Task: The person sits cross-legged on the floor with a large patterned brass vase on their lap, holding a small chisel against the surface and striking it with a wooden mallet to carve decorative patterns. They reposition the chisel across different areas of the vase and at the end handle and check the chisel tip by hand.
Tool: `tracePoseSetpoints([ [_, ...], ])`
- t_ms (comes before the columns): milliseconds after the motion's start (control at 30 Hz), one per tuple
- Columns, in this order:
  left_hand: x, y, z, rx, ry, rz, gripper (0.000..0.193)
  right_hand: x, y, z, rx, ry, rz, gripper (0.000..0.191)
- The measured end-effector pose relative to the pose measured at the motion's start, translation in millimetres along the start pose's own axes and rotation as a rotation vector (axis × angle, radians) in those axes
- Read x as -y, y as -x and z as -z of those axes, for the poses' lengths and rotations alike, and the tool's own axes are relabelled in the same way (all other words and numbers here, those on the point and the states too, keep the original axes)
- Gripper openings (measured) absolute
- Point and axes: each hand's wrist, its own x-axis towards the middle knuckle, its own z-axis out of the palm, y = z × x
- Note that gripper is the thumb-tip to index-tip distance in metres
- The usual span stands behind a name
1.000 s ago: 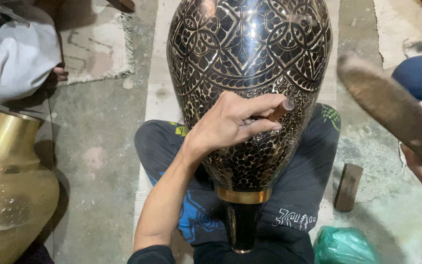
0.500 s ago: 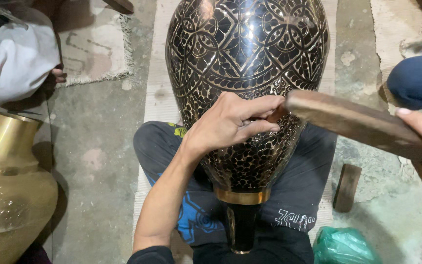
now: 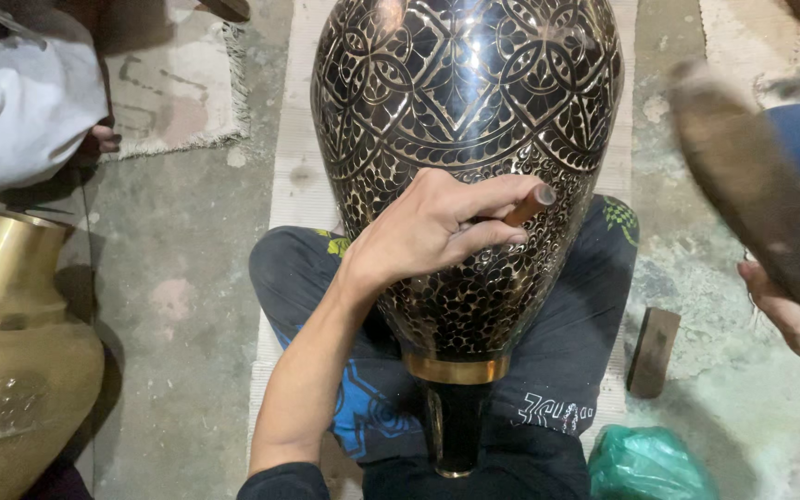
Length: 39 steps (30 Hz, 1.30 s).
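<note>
A large black metal vase (image 3: 465, 102) engraved with silver patterns lies across my lap, its neck and brass collar (image 3: 456, 368) pointing toward me. My left hand (image 3: 428, 231) rests on the vase's belly and pinches a short brown chisel (image 3: 528, 206) against the engraved surface. My right hand (image 3: 793, 319) at the right edge grips a wooden mallet (image 3: 752, 185), which is raised, blurred and apart from the chisel.
A plain brass vase (image 3: 11, 370) wrapped in clear plastic stands at the left. Another person in white cloth (image 3: 20, 102) sits at the upper left by a small rug (image 3: 168, 83). A wooden block (image 3: 652, 352) and a green plastic bag (image 3: 645, 463) lie on the concrete floor at the right.
The mallet came down onto the chisel head half a second ago and has now swung back up to the right. My left hand and the vase stay in place.
</note>
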Motion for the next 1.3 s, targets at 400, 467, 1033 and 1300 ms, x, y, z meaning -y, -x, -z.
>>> tracePoseSetpoints([
  [400,0,11,-11,-0.206,0.070,0.028,0.041,67,-22,8,-0.058,0.072,0.014,0.058],
  [467,0,12,-13,-0.187,0.078,0.078,0.043,75,-27,7,0.023,0.258,0.047,0.066],
  [1033,-3,9,-16,-0.174,0.015,0.067,0.039,18,-25,19,0.005,0.141,0.165,0.062],
  [1300,-11,26,-41,-0.563,0.165,0.243,0.035,79,-45,24,-0.064,0.177,0.172,0.065],
])
